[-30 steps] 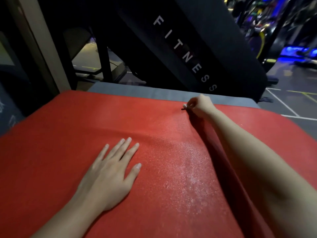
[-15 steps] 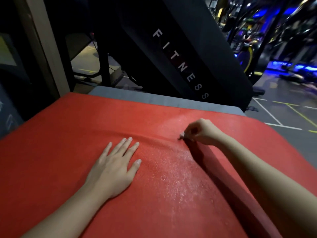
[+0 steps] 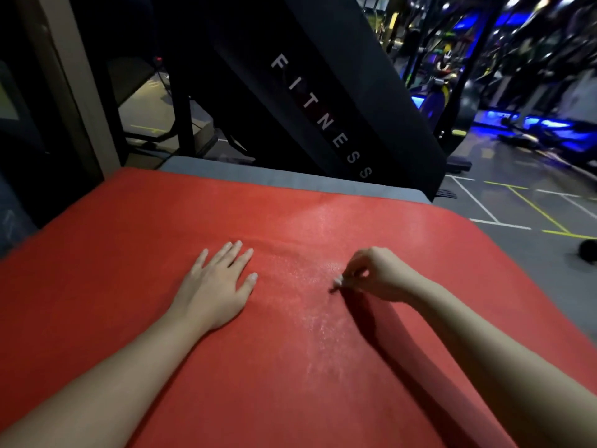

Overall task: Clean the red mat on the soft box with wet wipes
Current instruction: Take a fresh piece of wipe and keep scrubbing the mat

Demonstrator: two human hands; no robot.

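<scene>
The red mat (image 3: 129, 253) covers the top of the grey soft box (image 3: 290, 179) and fills the lower view. My left hand (image 3: 216, 286) lies flat on the mat with fingers spread, left of centre. My right hand (image 3: 378, 276) is curled to its right and pinches a small wad, seemingly the wet wipe (image 3: 335, 285), against the mat. My fingers hide most of the wad. A shiny wet streak (image 3: 319, 324) runs along the mat from the far edge past the wipe toward me.
A slanted black panel lettered FITNESS (image 3: 323, 118) rises just beyond the box. A beige post (image 3: 71, 92) stands at the far left. To the right the grey floor (image 3: 517, 205) has painted lines, a dark round object (image 3: 588, 250) and blue-lit gym machines.
My right hand has dragged the wipe from the mat's far edge back toward me, and the wet streak has lengthened. My left hand has stayed flat in place.
</scene>
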